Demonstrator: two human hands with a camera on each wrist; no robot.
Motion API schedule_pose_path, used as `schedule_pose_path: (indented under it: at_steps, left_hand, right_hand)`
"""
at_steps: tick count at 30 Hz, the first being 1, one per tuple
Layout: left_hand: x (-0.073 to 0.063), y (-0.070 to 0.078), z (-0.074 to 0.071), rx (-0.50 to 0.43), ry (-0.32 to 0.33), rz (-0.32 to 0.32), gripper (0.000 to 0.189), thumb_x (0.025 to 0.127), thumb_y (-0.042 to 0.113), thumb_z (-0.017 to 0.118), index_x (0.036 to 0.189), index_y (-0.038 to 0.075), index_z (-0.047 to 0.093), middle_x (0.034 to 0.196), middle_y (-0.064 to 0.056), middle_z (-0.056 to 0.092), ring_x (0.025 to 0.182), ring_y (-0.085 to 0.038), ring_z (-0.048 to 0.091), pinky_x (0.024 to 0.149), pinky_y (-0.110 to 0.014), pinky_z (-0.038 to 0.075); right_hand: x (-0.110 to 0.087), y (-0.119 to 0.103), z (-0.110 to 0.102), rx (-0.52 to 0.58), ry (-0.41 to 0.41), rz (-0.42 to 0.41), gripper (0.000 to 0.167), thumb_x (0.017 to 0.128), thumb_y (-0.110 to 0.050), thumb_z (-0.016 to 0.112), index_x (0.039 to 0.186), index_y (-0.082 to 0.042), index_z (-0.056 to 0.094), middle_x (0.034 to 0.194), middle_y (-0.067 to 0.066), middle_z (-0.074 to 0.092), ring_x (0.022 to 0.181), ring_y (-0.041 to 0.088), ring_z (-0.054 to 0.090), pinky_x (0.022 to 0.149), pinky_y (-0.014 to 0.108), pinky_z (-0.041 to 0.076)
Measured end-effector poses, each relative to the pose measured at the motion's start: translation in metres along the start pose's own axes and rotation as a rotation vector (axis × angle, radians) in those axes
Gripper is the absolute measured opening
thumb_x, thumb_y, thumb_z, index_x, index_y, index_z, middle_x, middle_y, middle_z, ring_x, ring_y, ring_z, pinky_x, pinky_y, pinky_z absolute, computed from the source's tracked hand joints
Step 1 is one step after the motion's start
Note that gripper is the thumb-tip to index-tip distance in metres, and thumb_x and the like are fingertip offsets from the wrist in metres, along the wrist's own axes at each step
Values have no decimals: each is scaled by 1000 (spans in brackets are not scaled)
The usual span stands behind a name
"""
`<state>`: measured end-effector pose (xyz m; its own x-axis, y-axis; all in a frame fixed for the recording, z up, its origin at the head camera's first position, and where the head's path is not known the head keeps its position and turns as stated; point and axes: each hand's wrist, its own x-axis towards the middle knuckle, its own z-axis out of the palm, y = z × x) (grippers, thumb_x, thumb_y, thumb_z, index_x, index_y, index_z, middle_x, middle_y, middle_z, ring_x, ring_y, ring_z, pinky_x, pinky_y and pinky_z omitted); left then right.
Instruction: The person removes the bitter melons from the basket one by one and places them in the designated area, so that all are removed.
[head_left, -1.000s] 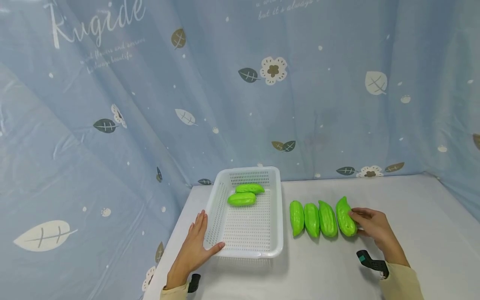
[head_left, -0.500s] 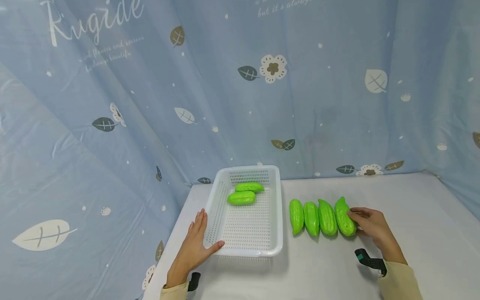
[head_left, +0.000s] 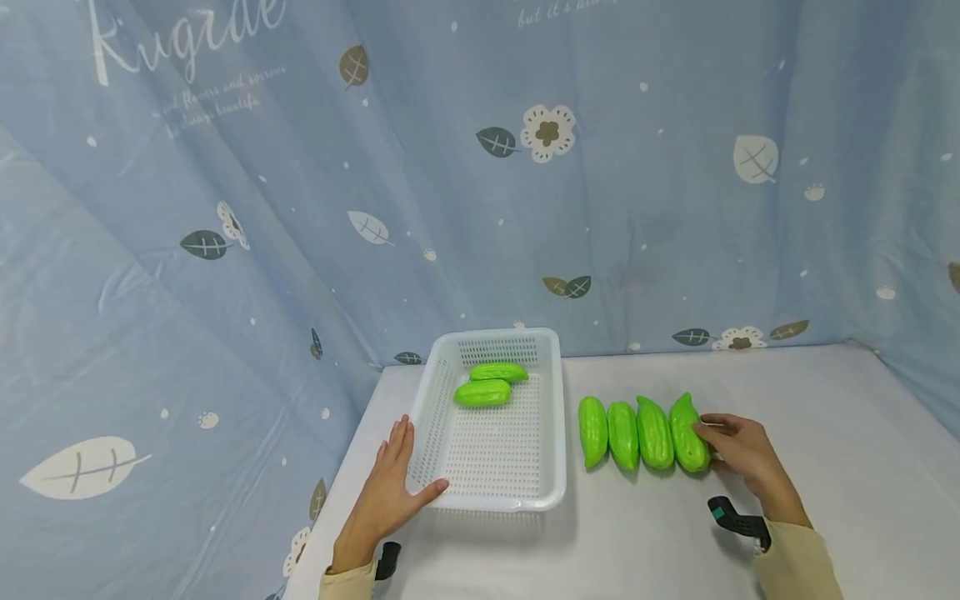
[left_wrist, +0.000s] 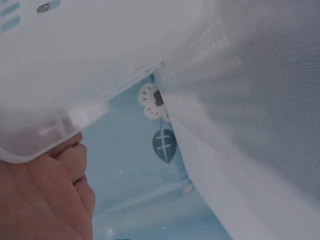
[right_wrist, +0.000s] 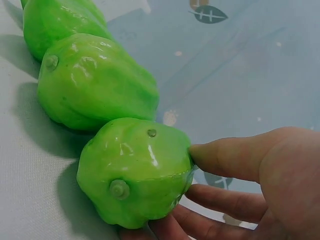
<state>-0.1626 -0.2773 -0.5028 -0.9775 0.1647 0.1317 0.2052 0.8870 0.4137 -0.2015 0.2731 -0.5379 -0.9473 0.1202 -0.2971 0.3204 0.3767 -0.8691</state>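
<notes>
My right hand [head_left: 746, 454] holds the rightmost glossy green bitter melon [head_left: 688, 433], which lies on the table. In the right wrist view the thumb [right_wrist: 220, 155] touches one side of this melon [right_wrist: 137, 170], and the other fingers reach round its lower edge. Three more melons [head_left: 654, 433] lie side by side to its left. At the front left corner of a white perforated basket [head_left: 552, 483], my left hand [head_left: 384, 496] rests with straight fingers along the side and the thumb at the front rim. Two bitter melons [head_left: 483, 393] lie inside the basket, towards the back.
A white table [head_left: 630, 542] bears everything. Behind and to the left hangs a blue curtain [head_left: 637, 208] with leaf and flower prints, meeting the table's back edge. A black wrist camera [head_left: 738, 518] sits at the right wrist.
The rightmost bitter melon has slid slightly left towards its neighbour, my right hand moving with it. The left hand stays at the basket. The head view has tilted slightly.
</notes>
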Motion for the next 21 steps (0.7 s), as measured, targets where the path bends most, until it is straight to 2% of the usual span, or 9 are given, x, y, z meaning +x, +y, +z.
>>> schedule_pose_path:
  at_steps: [3,7,9,11,14,18,21]
  left_hand:
    - [1,0,0,1,7,9,117,84,67,71,167,7,14,177,-7,7,163,-36,11,114,-6,-21]
    - [1,0,0,2,5,10,117,84,67,71,166,7,14,177,-6,7,163,-36,11,116,-7,-20]
    - [1,0,0,8,6,11,117,84,67,72,166,6,15,177,-6,7,163,-36,12,128,-21,-13]
    - [1,0,-1,11,6,10,117,84,66,72,166,6,15,177,-6,7,163,-36,12,134,-40,-1]
    - [2,1,-1,21,12,18,117,84,66,72,166,4,17,177,-8,8,163,-37,14,129,-61,16]
    - [2,0,-1,27,17,27,117,84,66,72,165,2,18,176,-9,9,162,-39,15,127,-65,19]
    - [2,-1,-1,28,11,22,117,84,67,72,166,4,16,176,-8,8,162,-38,14,129,-61,16]
  right_hand:
    - [0,-1,0,-5,0,1,70,107,-39,51,151,13,38,150,41,41,132,54,52,85,44,65]
    - [-1,-1,0,-11,-7,-4,69,107,-39,50,151,14,38,151,41,40,132,55,51,84,43,65]
    - [-1,-1,0,-16,-9,-9,70,107,-39,50,151,14,38,150,41,39,132,55,51,83,43,65]
    - [-1,0,0,-19,-10,-11,70,107,-39,50,151,14,38,151,41,39,132,55,51,83,42,65]
    - [0,0,0,-25,-15,-11,70,107,-40,50,151,14,37,151,41,39,132,55,51,84,42,65]
    - [0,-1,-1,-33,-20,-6,71,107,-41,50,151,13,37,152,40,39,132,55,51,85,42,65]
    - [-1,-2,-1,-35,-25,-4,72,107,-42,49,151,14,37,152,40,38,133,55,50,86,42,65]
